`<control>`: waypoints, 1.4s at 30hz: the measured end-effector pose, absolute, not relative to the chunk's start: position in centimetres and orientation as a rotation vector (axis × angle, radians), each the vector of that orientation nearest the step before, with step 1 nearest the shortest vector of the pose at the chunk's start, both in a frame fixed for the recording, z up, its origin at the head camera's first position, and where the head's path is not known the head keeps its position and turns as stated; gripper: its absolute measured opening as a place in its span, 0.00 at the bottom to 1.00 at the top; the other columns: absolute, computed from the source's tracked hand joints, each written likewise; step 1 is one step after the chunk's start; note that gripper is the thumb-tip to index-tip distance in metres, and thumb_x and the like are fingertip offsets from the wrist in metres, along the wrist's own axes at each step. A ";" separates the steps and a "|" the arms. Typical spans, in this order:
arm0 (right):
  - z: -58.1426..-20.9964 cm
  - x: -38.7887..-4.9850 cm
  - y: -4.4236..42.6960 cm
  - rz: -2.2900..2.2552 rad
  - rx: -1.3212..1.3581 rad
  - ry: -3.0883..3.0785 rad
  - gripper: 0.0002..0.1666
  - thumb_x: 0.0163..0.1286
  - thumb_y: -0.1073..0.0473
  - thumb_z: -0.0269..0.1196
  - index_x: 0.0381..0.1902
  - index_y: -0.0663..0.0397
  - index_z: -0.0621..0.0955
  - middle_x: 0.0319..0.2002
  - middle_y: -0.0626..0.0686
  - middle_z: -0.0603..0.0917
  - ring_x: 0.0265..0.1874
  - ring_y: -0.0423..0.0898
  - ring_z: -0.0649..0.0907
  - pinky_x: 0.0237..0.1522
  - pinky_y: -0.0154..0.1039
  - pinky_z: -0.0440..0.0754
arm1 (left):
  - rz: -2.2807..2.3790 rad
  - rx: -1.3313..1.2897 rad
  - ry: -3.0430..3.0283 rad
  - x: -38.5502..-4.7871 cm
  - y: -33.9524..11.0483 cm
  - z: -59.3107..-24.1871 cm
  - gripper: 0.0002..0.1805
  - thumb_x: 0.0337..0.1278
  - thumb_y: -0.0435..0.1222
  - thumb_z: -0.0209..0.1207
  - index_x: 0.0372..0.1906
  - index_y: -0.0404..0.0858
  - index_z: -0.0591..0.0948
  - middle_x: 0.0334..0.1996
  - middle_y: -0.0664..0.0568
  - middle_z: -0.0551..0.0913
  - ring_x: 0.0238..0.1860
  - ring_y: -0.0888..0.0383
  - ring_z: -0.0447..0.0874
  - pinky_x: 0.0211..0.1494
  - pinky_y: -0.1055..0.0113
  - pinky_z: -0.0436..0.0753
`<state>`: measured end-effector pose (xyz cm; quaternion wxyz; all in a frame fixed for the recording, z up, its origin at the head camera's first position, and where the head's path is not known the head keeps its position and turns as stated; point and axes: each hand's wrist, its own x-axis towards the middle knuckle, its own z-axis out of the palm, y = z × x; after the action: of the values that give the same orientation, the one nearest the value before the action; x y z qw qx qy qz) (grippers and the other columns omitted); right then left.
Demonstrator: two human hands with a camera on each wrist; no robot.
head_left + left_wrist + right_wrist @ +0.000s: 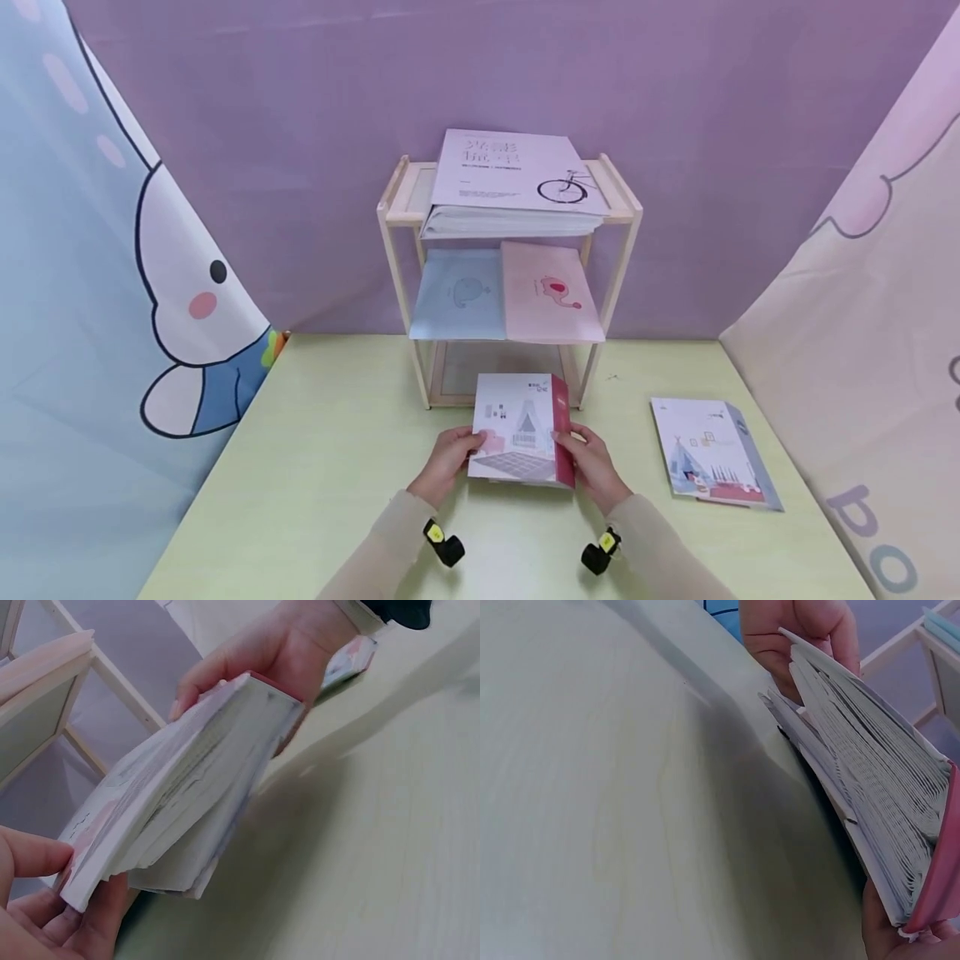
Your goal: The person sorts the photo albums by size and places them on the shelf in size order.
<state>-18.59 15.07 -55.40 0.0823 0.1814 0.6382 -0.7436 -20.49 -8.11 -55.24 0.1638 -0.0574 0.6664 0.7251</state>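
Observation:
A photo album (pixel 517 425) with a white illustrated cover, red spine and thick layered pages is held up in front of the shelf. My left hand (pixel 444 463) pinches its left edge, thumb on the cover and fingers beneath. At the spine side, my right hand (pixel 595 468) grips it the same way. The left wrist view shows the album (pixel 187 772) tilted, its pages fanned slightly apart at the lower edge. In the right wrist view, the red spine (pixel 939 862) sits by the right hand's fingers, which the album partly hides.
A small wooden shelf (pixel 630 208) stands behind. Its top holds a thick white book (pixel 510 175) with a bicycle picture. On the middle tier lie a blue album (pixel 459 296) and a pink album (pixel 551 292). Another white album (pixel 708 450) lies on the table's right side.

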 end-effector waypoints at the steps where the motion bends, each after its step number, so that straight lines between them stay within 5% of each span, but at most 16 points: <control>1: -55.4 -18.7 15.0 -2.217 0.541 1.908 0.32 0.64 0.57 0.62 0.61 0.65 0.65 0.41 0.55 0.79 0.33 0.42 0.80 0.35 0.35 0.80 | 2.074 -0.164 1.896 -20.5 -8.2 -55.2 0.18 0.63 0.33 0.55 0.51 0.22 0.76 0.27 0.53 0.83 0.27 0.63 0.80 0.31 0.71 0.78; 22: -55.2 -22.2 13.2 -2.262 0.362 1.882 0.32 0.64 0.60 0.62 0.60 0.70 0.64 0.47 0.62 0.79 0.38 0.44 0.81 0.42 0.39 0.81 | 2.071 -0.202 2.044 -22.9 -9.6 -54.7 0.15 0.62 0.29 0.54 0.46 0.19 0.77 0.23 0.52 0.82 0.24 0.64 0.78 0.29 0.71 0.78; 37: -54.3 -25.6 11.9 -2.322 0.343 1.870 0.31 0.64 0.64 0.61 0.61 0.72 0.64 0.47 0.62 0.78 0.37 0.45 0.80 0.44 0.41 0.81 | 2.016 -0.256 2.139 -26.0 -10.0 -53.8 0.15 0.63 0.31 0.52 0.47 0.23 0.78 0.29 0.48 0.82 0.27 0.61 0.77 0.32 0.70 0.76; 42: -54.7 -26.4 11.9 -2.261 0.395 1.873 0.37 0.63 0.60 0.62 0.65 0.68 0.60 0.54 0.64 0.73 0.45 0.50 0.77 0.52 0.47 0.77 | 1.900 -0.264 2.245 -26.7 -10.0 -53.9 0.15 0.64 0.33 0.53 0.49 0.26 0.78 0.35 0.45 0.82 0.30 0.60 0.76 0.33 0.70 0.74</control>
<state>-26.44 11.89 -54.66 0.0893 0.1328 0.6296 -0.7602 -26.75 -9.99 -53.90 0.0942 -0.0891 0.7568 0.6406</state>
